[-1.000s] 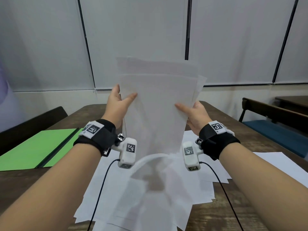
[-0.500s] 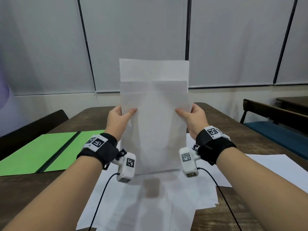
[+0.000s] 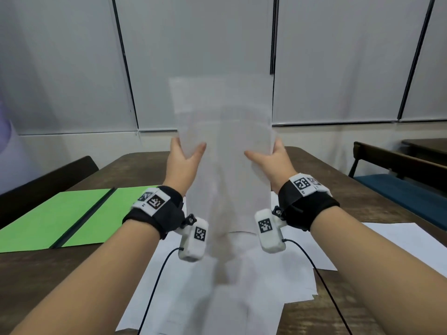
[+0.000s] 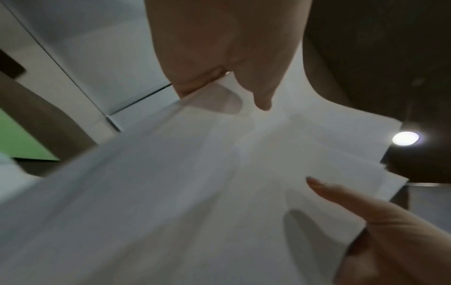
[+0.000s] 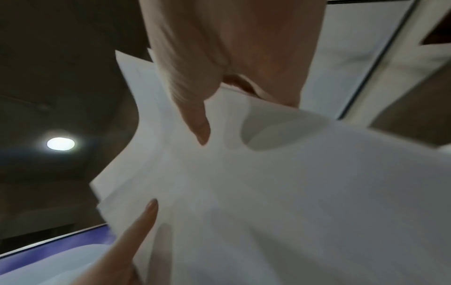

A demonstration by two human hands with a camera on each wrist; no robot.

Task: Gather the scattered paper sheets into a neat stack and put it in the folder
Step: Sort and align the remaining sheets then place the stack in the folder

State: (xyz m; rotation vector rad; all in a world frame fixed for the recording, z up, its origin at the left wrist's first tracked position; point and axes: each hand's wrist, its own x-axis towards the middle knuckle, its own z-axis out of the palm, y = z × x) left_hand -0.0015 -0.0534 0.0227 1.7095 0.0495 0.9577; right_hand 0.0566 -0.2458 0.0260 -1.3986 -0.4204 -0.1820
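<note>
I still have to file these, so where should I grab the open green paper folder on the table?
Judging by its pose, take the green folder by its near right edge, coming in with the left hand from the right. It lies open and flat on the wooden table, so an edge is the only part to pinch.

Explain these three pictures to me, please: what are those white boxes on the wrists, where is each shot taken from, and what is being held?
No robot here: a person works bare-handed. The big picture comes from a camera worn on the head. The white boxes under the black wristbands are small cameras, and the other two pictures come from them, looking along each hand.

The left hand and right hand hold a bundle of white sheets upright, each with a grip of thumb in front and fingers behind. Its top edges are still uneven.

On the brown table lie more loose sheets, and to the left an open green folder. The motion blurs the bundle.
</note>
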